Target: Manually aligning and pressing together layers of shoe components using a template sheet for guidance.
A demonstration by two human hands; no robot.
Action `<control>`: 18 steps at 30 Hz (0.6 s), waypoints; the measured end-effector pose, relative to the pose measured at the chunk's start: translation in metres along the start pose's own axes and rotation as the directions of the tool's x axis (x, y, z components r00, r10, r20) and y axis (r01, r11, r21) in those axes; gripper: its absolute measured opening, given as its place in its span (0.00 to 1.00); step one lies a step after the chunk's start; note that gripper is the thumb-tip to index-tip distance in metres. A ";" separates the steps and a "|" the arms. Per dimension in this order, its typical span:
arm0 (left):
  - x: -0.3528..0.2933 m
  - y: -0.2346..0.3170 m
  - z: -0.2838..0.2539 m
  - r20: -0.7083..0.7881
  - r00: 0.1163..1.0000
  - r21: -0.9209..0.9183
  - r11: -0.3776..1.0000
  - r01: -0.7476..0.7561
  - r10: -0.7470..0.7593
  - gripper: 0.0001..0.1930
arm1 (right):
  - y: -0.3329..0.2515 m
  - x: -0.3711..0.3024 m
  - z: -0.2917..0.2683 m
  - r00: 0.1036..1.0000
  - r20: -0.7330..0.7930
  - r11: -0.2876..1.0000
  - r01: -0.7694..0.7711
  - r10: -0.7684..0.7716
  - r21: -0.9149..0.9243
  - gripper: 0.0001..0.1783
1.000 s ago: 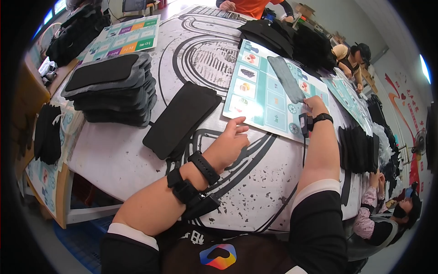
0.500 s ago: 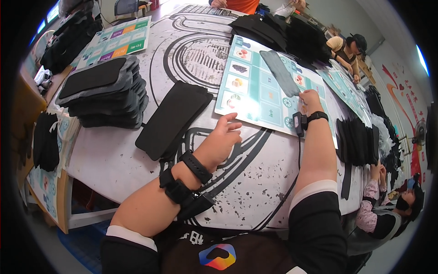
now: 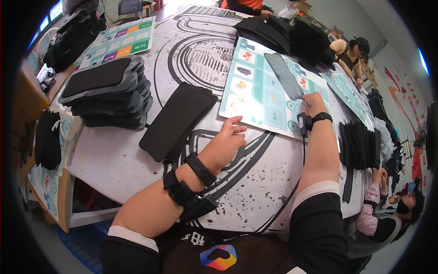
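Observation:
A long grey pad with rounded ends [image 3: 284,75] lies slantwise on a glossy teal-and-white printed board [image 3: 234,111]. At its near end, the fingertips of my right hand [image 3: 314,104] pinch the pad's edge. My left hand [image 3: 229,140] hovers by the board's near left corner, fingers apart and holding nothing. To the left of that hand, a small stack of flat black pads [image 3: 179,121] rests on the table, slightly fanned.
A tall stack of grey and black pads [image 3: 107,98] stands at the left. Black pieces [image 3: 264,34] are heaped behind the board, and more black strips [image 3: 359,144] lie to its right. Other people sit along the table's far and right sides. The patterned tabletop [image 3: 260,192] ends near my body.
The view has shifted slightly, while my hands and the grey pad keep nearly the same places on the board. At the far edge, the person in orange has extended an arm toward the black heap.

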State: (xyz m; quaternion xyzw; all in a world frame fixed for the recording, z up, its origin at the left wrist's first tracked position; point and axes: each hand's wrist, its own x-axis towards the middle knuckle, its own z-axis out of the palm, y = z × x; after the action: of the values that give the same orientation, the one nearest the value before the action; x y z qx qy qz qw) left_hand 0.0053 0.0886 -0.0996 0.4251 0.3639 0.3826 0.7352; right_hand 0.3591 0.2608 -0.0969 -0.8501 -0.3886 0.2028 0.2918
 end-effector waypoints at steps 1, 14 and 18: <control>0.001 -0.001 -0.002 0.005 1.000 -0.004 1.000 0.000 0.000 0.30 | -0.001 -0.001 -0.001 0.999 0.017 0.999 -0.044 0.043 0.004 0.08; -0.002 0.001 0.001 0.013 1.000 -0.006 1.000 0.006 -0.006 0.30 | -0.007 -0.006 -0.013 0.993 0.081 0.995 -0.088 0.091 -0.043 0.13; 0.000 0.000 0.000 0.011 1.000 0.018 1.000 -0.010 0.009 0.30 | -0.007 -0.002 -0.015 0.990 0.127 0.998 -0.053 0.055 -0.021 0.12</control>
State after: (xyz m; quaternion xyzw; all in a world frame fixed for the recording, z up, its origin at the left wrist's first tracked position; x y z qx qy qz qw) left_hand 0.0052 0.0888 -0.0998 0.4354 0.3615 0.3805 0.7314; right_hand 0.3630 0.2581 -0.0812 -0.8482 -0.3850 0.2613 0.2532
